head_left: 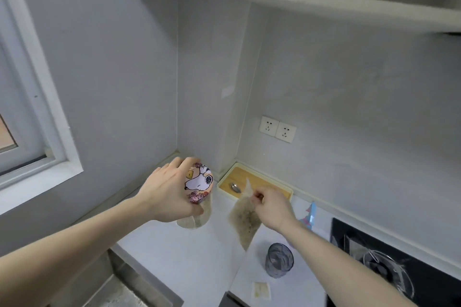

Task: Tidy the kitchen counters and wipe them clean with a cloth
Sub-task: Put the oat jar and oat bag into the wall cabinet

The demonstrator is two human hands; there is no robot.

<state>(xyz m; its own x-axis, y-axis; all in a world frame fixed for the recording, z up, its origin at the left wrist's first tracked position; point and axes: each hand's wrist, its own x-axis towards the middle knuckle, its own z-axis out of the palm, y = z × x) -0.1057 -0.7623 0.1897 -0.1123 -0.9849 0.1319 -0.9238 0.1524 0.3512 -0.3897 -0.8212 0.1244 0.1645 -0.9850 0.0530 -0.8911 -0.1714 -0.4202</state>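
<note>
The thin, stained beige wiping cloth (245, 219) hangs above the white counter (174, 257), pinched at its top corner by the right hand (270, 207); its long axis runs from about one o'clock at the fingers down to seven o'clock at its free tip. Nearer the viewer, at five o'clock from that tip, stands a smoky grey ribbed glass (279, 260). At nine o'clock from the cloth, the left hand (167, 194) grips a cartoon-printed cup (198, 183), tilted over a clear glass (197, 217). Farther back, at twelve o'clock, a yellow-rimmed wooden tray (262, 183) holds a metal spoon (235, 187). The right hand appears better placed to lower the cloth and wipe.
</note>
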